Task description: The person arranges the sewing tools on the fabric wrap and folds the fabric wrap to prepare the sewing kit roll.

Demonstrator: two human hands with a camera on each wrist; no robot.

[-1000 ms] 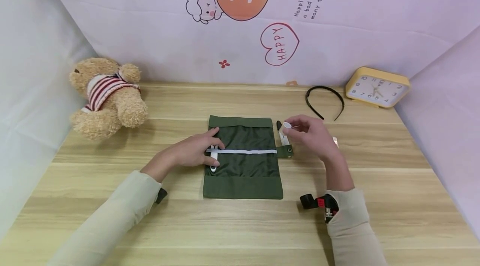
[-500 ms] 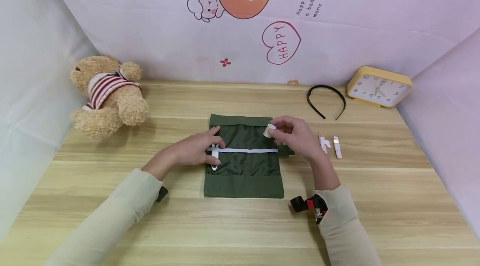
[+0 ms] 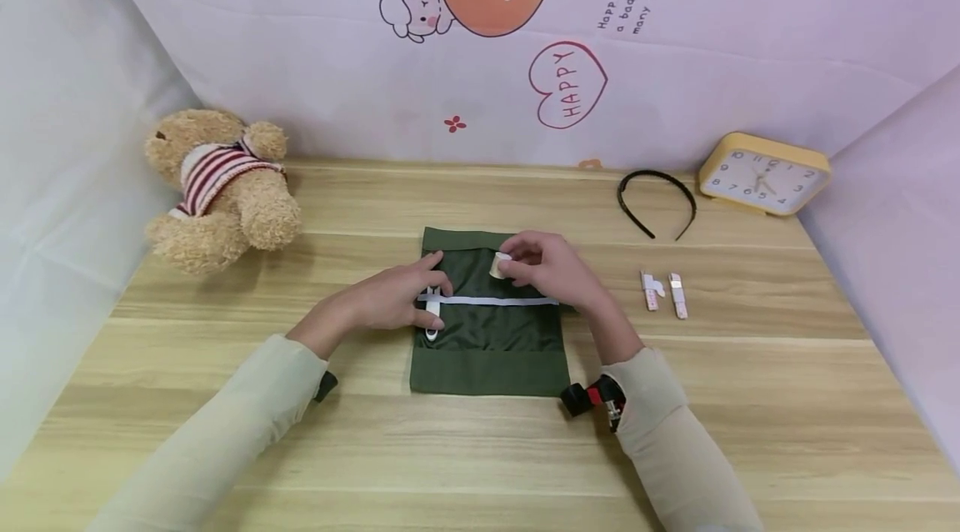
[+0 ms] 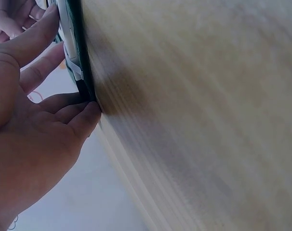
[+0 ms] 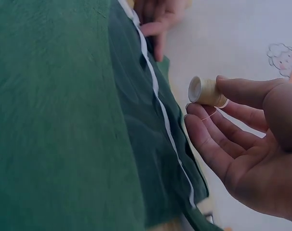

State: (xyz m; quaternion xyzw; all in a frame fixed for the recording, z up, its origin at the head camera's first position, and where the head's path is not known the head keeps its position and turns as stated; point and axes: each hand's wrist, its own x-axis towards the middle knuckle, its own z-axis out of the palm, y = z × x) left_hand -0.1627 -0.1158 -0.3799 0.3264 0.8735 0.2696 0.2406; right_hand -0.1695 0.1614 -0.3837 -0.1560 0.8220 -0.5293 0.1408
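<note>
The spool point(image 5: 211, 93) is in the air above the upper half of the green cloth point(image 3: 487, 369), held by the right hand point(image 3: 551, 265) between thumb and fingertips, narrowed to its width. It looks light and hard, rather smooth at the rim; a pinch across the wound middle should hold, though a loose thread point(image 5: 209, 116) trails by the fingertips and might snag. The cloth seems soft and floppy, so it is best steadied at an edge. There the left hand point(image 3: 386, 298) rests, fingers spread, touching the cloth's left edge, thumb on or just beside the white tool point(image 3: 432, 307) under the band point(image 3: 495, 301); how firmly it presses I cannot tell. Counted: one spool, one cloth, one band, one tool, two strips point(image 3: 678, 296), one headband point(image 3: 654, 173), one clock point(image 3: 765, 175), one bear point(image 3: 225, 190).
</note>
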